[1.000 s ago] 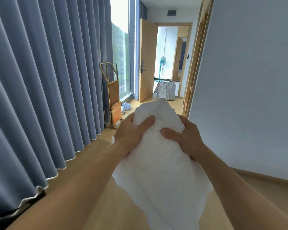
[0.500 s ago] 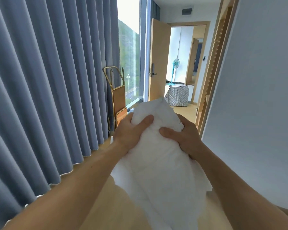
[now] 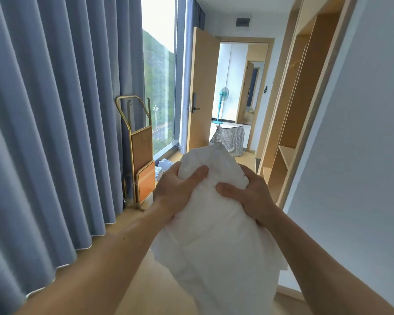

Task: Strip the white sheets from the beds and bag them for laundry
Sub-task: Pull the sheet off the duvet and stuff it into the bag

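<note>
**Sheet bundle carried closer to the bag at the doorway**

Over the last second the view has travelled forward along the blue curtain (image 3: 55,110). The open door (image 3: 200,92) and the checked bag (image 3: 231,139) on the floor in the doorway now look larger and nearer. The gold trolley (image 3: 139,155) leaning by the window has drawn up on the left. The hold on the cloth has not changed in that time. This reads as the carrying leg of the job: the sheet is off its bed and on its way to be bagged. The checked bag is probably the laundry bag, though the pictures cannot confirm that, and it is still well apart from the hands.

The white sheet (image 3: 214,246) is bunched into a thick roll held out in front of the person. Its top end points toward the doorway and its loose lower end hangs above the wooden floor (image 3: 134,280).

The left grip (image 3: 178,192) is closed round the upper left side of the roll, thumb lying across the front and fingers hidden behind the cloth. The right grip (image 3: 248,194) clasps the opposite side at about the same height, thumb pressed into the fabric. The two thumbs are near each other but apart. Neither grip holds anything besides the sheet.
</note>
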Motion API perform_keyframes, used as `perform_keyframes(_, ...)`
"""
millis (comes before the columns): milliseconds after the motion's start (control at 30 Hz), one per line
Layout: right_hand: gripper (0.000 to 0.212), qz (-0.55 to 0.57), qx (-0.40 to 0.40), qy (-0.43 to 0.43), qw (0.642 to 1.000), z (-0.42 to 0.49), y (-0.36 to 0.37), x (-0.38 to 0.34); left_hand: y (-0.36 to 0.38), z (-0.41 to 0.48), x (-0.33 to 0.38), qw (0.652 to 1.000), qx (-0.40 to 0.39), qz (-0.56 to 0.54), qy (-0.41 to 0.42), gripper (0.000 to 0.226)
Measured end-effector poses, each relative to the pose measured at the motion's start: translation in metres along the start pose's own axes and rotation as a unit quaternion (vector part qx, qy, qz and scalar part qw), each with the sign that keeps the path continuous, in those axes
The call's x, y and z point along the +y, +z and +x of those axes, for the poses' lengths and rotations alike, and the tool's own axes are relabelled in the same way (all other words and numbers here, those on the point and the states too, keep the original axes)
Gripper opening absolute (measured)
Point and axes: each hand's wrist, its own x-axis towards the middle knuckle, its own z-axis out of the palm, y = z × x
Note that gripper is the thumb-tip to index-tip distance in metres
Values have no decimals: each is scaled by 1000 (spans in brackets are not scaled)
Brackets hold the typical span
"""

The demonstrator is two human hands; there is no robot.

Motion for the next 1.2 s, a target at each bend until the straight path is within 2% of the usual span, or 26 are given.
perform_keyframes(267,53,3,20,19,1000,139,-13,71,55,146,-48,999,-43,-9,-17,56)
perform_keyframes(500,60,19,11,18,1000,293,-39,136,115,287,-69,999,-20,19,-18,55)
perform_keyframes(667,55,25,-2,6,1000,393,-55,165,148,377,-77,1000,0,28,-15,46)
perform_keyframes(867,58,15,-5,16,1000,500,-60,217,185,481,-116,999,0,22,-32,57)
perform_keyframes(1200,46,16,48,29,998,689,-73,283,254,695,-167,998,-59,11,-16,56)
